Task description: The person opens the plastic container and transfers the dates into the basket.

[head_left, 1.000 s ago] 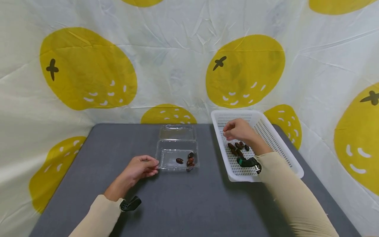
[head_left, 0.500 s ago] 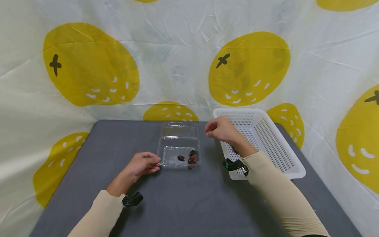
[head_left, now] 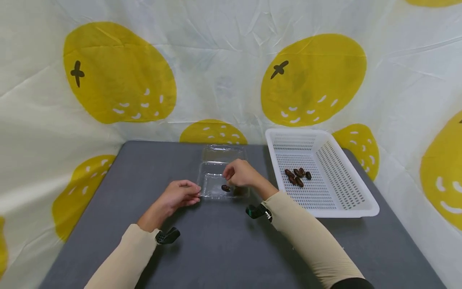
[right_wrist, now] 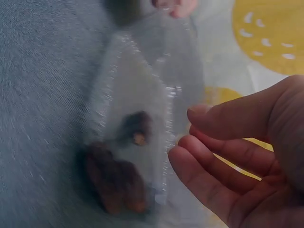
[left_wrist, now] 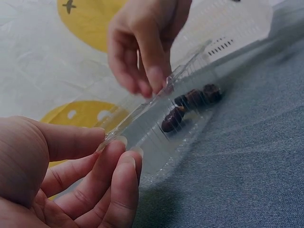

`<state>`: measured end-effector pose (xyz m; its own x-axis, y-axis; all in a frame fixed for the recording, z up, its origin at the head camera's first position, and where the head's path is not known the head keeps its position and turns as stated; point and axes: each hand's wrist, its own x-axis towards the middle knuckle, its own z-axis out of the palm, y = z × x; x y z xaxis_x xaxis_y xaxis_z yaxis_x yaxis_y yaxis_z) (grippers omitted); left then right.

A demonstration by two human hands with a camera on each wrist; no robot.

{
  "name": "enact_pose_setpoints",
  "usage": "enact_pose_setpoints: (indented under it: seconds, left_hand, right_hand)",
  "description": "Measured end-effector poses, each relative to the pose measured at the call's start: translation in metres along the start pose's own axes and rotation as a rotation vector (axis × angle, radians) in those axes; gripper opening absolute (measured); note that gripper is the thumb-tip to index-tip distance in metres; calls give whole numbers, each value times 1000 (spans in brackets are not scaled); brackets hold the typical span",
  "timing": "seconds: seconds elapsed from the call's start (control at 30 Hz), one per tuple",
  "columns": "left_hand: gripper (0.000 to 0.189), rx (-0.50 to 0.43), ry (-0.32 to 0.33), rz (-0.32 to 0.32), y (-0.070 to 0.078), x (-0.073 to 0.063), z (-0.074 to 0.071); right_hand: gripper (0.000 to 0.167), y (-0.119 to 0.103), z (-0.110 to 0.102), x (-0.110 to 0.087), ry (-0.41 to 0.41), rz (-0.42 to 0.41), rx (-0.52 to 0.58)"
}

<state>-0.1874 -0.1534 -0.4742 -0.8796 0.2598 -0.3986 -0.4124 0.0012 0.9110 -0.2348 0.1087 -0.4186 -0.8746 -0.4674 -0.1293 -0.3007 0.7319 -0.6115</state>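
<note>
A clear plastic clamshell box [head_left: 213, 176] lies unfolded on the table, its lid flat behind the tray. With thumb and fingertips, my left hand [head_left: 180, 194] pinches the tray's left front rim, seen closely in the left wrist view. Several brown dates [left_wrist: 172, 119] lie in the tray; one date [head_left: 225, 188] lies apart from the others, which my right hand partly covers in the head view. Just above the tray hovers my right hand [head_left: 242, 174]. Its fingers [right_wrist: 204, 185] are loosely bent towards the thumb, and no date shows between them in the right wrist view.
To the right, a white perforated plastic basket [head_left: 346, 214] holds several dates [head_left: 297, 176] near its left side. Both stand on the dark grey table [head_left: 223, 249]. Behind hangs a pale cloth [head_left: 216, 80] with yellow fruit prints.
My right hand has come out of the basket and moved left until it is over the clear box. The left hand keeps its pinch on the rim.
</note>
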Motion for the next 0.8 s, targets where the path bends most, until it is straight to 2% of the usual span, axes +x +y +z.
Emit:
enact_pose_setpoints:
  seconds: [0.2, 0.43, 0.6, 0.8]
  left_hand:
    - [6, -2, 3, -10, 4, -1, 3]
    - [6, -9, -3, -8, 4, -2, 2]
    - [4, -11, 1, -5, 3, -3, 2]
    - [6, 0, 2, -4, 2, -2, 3]
  right_hand:
    - [21, 7, 17, 12, -27, 3, -91]
    - [14, 8, 23, 18, -75, -23, -205]
    - [12, 7, 24, 19, -88, -33, -221]
    - [10, 10, 21, 19, -84, -67, -186]
